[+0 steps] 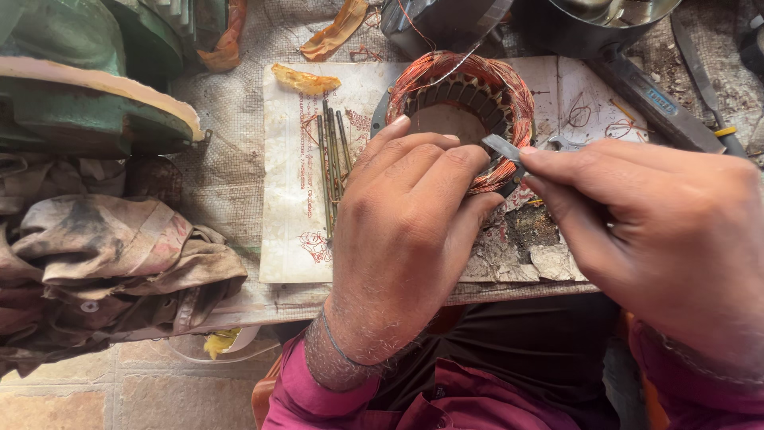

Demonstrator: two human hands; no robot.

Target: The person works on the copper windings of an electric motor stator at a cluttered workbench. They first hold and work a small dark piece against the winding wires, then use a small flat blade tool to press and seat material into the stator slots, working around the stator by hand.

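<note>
Head view: left hand (406,231) grips the motor stator (461,111); right hand (660,231) pinches a flat blade (503,148) against copper windings (509,95), which remain in their slots

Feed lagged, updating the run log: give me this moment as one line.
left hand: steadies copper-wound stator | right hand: holds flat metal blade at windings | thin rods: on paper sheet

stator (465,91) on paper (286,207), rods (333,159) left, rags (103,255) farther left
</note>
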